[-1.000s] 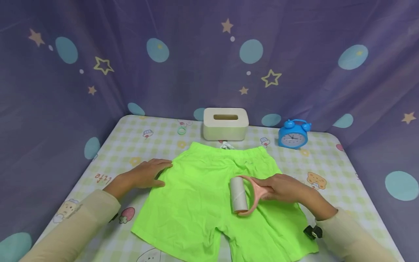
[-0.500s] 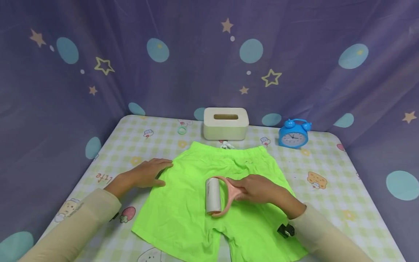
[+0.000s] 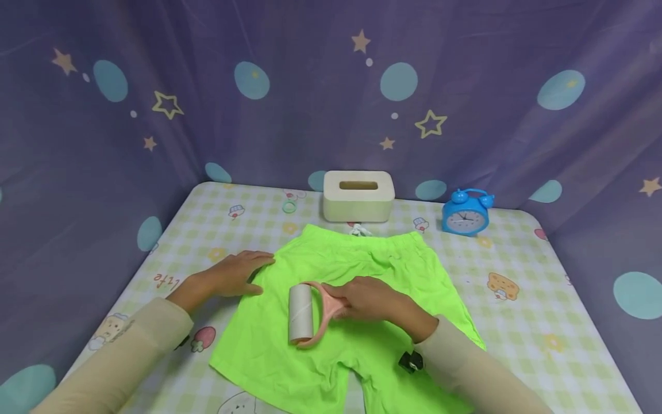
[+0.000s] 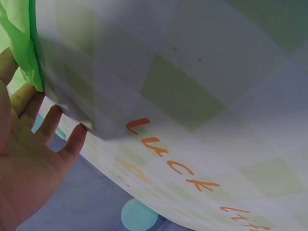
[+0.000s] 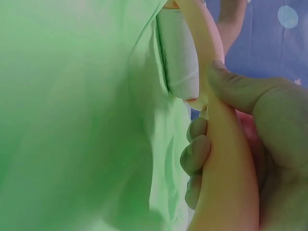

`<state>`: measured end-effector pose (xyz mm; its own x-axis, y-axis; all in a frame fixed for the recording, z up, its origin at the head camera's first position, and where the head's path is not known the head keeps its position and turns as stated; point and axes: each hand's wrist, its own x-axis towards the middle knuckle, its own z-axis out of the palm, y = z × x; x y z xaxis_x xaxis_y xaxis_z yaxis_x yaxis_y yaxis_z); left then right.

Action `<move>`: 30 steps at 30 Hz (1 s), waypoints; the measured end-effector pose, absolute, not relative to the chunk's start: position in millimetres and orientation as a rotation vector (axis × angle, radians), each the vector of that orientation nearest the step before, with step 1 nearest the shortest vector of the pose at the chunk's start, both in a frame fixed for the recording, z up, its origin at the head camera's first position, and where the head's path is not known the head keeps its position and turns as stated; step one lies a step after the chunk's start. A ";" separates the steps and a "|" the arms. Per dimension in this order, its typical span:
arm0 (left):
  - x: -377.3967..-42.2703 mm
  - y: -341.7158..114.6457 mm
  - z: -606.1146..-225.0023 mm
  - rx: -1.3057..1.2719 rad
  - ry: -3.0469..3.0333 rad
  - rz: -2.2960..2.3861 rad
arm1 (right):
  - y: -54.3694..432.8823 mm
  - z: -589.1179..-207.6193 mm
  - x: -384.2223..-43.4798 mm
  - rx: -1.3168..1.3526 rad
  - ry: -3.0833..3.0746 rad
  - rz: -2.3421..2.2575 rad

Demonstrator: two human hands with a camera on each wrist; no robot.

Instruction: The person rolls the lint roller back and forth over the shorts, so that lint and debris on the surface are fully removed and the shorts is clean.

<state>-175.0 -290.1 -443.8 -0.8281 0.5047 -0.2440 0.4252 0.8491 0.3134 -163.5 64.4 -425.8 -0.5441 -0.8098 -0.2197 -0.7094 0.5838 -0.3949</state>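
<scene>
Bright green shorts (image 3: 258, 345) lie spread flat, their waistband toward the back. My right hand (image 3: 369, 299) grips the pink handle of a lint roller (image 3: 301, 313), whose pale roll rests on the left half of the shorts. In the right wrist view the fingers curl round that handle (image 5: 226, 173), thumb on top, and the roll (image 5: 179, 55) touches the cloth. At the left edge of the shorts, my left hand (image 3: 233, 275) rests with fingers extended. Its fingertips touch the cloth edge and the tablecloth in the left wrist view (image 4: 38, 144).
A cream tissue box (image 3: 358, 201) stands behind the waistband. To its right is a blue alarm clock (image 3: 465, 214), and to its left a small green ring (image 3: 288, 207). A checked cloth (image 3: 517, 333) covers the table, with a purple curtain (image 3: 310, 126) around it.
My right hand has slid the lint roller leftward across the shorts, from the right half to the left half. The left hand keeps its place at the edge.
</scene>
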 end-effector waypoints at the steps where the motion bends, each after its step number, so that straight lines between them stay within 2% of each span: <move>1: -175.3 -289.8 -443.7 0.709 2.711 0.349 | 60.1 -425.6 -162.8 -1.224 2.439 -0.357; 17: -174.1 -287.0 -438.6 0.710 2.711 0.348 | 9.9 -427.0 -155.1 -1.300 2.452 -0.274; 30: -175.3 -291.3 -445.9 0.807 2.769 0.332 | -33.9 -429.2 -137.8 -1.310 2.515 -0.177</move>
